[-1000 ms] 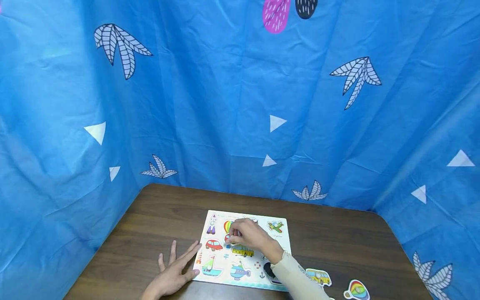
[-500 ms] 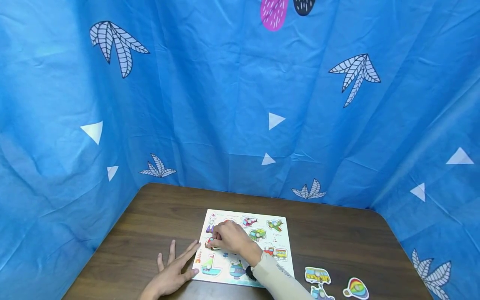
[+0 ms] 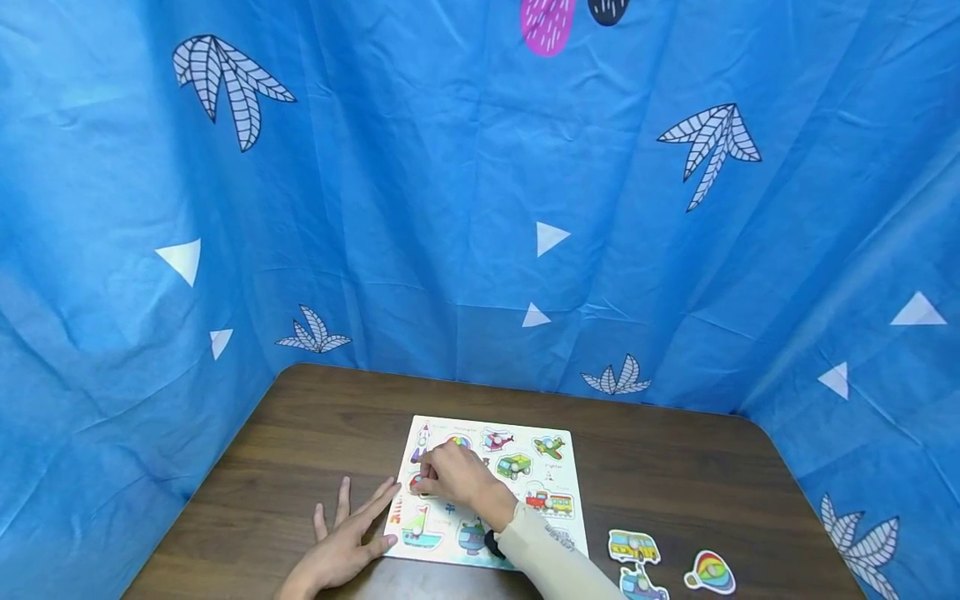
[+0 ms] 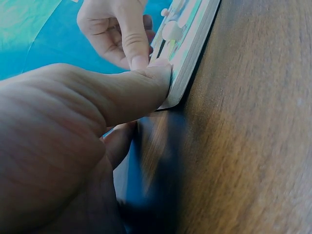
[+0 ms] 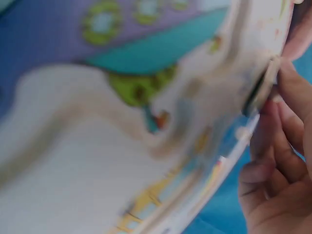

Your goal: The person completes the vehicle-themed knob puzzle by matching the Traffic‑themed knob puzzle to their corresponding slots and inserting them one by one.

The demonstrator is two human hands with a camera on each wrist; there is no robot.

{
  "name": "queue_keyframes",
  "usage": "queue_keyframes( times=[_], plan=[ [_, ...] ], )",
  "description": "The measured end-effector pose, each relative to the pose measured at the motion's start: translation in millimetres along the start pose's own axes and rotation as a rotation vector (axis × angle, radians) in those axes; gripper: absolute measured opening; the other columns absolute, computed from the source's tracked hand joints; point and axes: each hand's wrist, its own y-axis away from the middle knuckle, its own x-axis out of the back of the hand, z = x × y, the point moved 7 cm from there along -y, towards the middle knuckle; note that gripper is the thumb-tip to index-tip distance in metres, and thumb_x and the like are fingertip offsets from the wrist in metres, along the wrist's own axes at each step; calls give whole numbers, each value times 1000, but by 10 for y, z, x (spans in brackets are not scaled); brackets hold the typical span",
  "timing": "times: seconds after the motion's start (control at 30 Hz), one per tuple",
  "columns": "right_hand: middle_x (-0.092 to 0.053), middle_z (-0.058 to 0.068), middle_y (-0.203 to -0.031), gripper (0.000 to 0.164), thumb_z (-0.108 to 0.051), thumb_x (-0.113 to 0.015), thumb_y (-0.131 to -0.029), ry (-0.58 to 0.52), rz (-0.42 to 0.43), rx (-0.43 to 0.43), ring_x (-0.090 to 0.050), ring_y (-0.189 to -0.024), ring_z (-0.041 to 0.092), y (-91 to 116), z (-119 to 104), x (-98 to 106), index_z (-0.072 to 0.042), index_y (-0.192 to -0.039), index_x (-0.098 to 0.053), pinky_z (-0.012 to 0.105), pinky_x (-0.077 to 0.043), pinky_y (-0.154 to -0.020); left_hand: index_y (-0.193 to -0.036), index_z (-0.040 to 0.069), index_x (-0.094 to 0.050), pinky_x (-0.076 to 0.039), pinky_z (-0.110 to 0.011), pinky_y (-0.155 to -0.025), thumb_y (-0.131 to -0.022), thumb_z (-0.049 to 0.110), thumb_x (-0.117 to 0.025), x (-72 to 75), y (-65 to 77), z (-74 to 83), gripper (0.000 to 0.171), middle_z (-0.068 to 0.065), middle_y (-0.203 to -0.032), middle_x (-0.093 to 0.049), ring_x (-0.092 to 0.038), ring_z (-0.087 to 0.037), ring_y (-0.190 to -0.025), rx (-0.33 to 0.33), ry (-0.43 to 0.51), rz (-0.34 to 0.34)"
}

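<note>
In the head view a white puzzle board point(image 3: 525, 446) with vehicle pictures lies on the table. My right hand point(image 3: 461, 479) is over its left part, thumb and fingers pinching the red car puzzle piece point(image 3: 416, 481), which they mostly cover. The right wrist view shows a thin piece point(image 5: 265, 87) tilted at the fingertips, one edge raised off the board. My left hand point(image 3: 337, 550) lies at the board's left edge, fingers spread. Its thumb point(image 4: 156, 83) presses on the board's near corner in the left wrist view.
Right of the board lie a yellow bus piece point(image 3: 633, 547), a blue-purple piece point(image 3: 641, 583) touching it, and a hot-air balloon piece point(image 3: 710, 573). The train point(image 3: 550, 502), green truck point(image 3: 514, 466) and sailboat point(image 3: 420, 531) are on the board. A blue curtain point(image 3: 495, 250) hangs behind the brown table point(image 3: 675, 483).
My right hand has moved left across the board from its upper middle to the red car and now pinches it. The left hand stays in place. The head view has shifted slightly.
</note>
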Motion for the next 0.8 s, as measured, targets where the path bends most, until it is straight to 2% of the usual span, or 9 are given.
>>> queue_keyframes(
  times=[0.17, 0.4, 0.8],
  plan=[
    [-56, -17, -65, 16, -30, -78, -89, -33, -70, -2, -45, -54, -6, -4, -7, 30, -21, -77, -71, 11, -38, -51, -157, 22, -36, 28, -77, -97, -95, 40, -65, 16, 7, 11, 71, -7, -166, -24, 27, -54, -145, -5, -1, 13],
    [-56, -17, -64, 12, -28, -77, -89, 12, -53, -5, -45, -55, -6, 3, -38, 64, -21, -80, -73, 11, -37, -51, -157, 22, -35, 28, -77, -98, -95, 40, -65, 16, 30, 20, 71, -7, -166, -24, 26, -55, -145, -10, -12, 11],
    [-63, -12, -71, 10, -29, -77, -90, 45, -50, -29, -44, -57, -2, 12, -64, 55, -22, -83, -74, 14, -38, -54, -156, 23, -37, 29, -76, -97, -94, 37, -67, 12, 18, -1, 71, -6, -166, -25, 28, -52, -145, 6, 9, 5]
  ],
)
